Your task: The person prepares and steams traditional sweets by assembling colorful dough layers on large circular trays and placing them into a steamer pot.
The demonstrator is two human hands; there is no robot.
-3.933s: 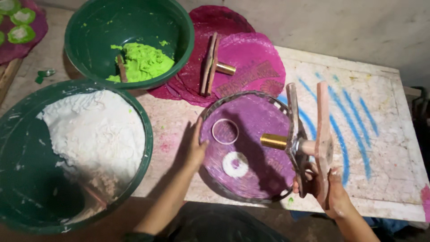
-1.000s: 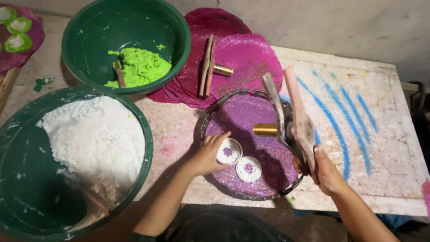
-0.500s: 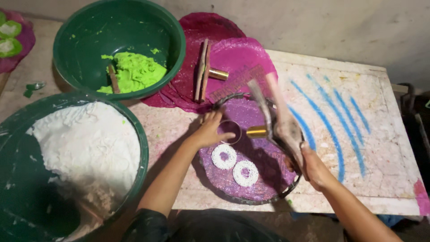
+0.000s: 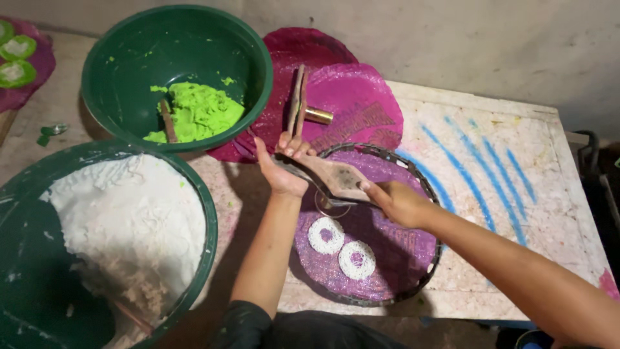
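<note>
The big green basin (image 4: 97, 252) at lower left holds white dough and is cut off by the frame edge, so its full load cannot be seen. Above it a smaller green bowl (image 4: 174, 71) holds bright green dough (image 4: 197, 110) with a stick standing in it. Right of that, magenta mats (image 4: 349, 97) lie under a second wooden press (image 4: 300, 97) with a brass barrel. Nearest the person sits a round tray (image 4: 413, 284) lined with a purple mat, bearing two white noodle rounds (image 4: 340, 247) side by side.

Over the tray's upper edge both hands meet on a wooden press (image 4: 336, 178). The left hand (image 4: 284, 168) cups its far end, fingers curled under; the right hand (image 4: 397, 203) is closed round the near handle. I judge this the squeezing step, the press held over a bare patch of mat beside the finished rounds; the next round calls for a steady squeeze while keeping clear of those two.

The press's nozzle is dim beneath the hands, and whether dough is coming out cannot be made out. The green-topped pieces (image 4: 16, 58) at the top left corner are cut off
</note>
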